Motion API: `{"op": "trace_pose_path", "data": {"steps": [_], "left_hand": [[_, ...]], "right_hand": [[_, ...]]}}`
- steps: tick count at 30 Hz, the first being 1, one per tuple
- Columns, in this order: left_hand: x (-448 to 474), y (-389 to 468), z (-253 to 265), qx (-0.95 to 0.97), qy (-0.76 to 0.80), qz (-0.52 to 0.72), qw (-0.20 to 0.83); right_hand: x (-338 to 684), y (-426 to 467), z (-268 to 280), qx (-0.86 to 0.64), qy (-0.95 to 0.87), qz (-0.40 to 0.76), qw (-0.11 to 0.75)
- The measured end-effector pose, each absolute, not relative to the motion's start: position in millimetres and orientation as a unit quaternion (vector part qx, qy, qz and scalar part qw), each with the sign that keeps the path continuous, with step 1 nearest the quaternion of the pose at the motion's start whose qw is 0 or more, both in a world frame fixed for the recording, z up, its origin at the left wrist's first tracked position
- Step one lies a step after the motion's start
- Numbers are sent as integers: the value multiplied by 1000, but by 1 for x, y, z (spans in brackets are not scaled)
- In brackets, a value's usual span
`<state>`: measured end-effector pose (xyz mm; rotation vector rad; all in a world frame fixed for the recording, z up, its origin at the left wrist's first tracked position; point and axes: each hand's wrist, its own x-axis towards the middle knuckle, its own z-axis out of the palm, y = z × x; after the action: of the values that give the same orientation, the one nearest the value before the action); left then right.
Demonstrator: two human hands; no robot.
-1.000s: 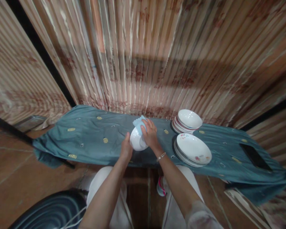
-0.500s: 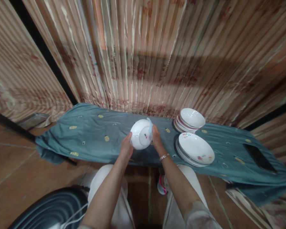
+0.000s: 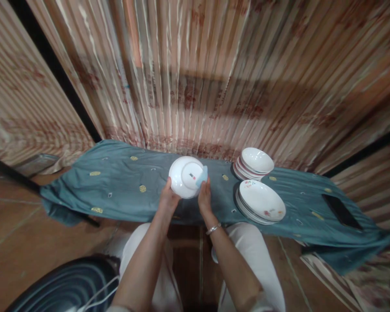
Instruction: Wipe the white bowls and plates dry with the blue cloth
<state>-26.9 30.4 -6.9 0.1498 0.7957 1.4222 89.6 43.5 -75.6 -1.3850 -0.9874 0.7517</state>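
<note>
A white bowl (image 3: 178, 175) is held up over the cloth-covered table, its underside with a small printed mark turned toward me. My left hand (image 3: 169, 198) grips the bowl's lower left edge, thumb on the outside. On the other side, my right hand (image 3: 204, 195) is closed on a light blue cloth (image 3: 202, 177), which lies against the bowl's underside near its foot ring. Whether the right fingers also touch the bowl is hard to make out. A silver bangle circles the right wrist.
To the right stand a stack of bowls (image 3: 255, 162) and, nearer, a stack of plates (image 3: 262, 200) with floral prints. A dark phone-like slab (image 3: 342, 211) lies at the right end of the green tablecloth (image 3: 123, 186). A ribbed black round object (image 3: 65, 286) is on the floor, lower left.
The bowl has turned so more of its underside faces me. My right hand and the blue cloth have moved from its upper right edge down onto the base.
</note>
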Motion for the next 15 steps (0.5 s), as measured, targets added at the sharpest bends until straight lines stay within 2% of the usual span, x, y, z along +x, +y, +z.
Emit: {"op": "trace_pose_path", "data": {"steps": [15], "left_hand": [[-32,34,-14,83,341,653,671]], "right_hand": [[40,-17,-88,-637,-484,311,514]]}}
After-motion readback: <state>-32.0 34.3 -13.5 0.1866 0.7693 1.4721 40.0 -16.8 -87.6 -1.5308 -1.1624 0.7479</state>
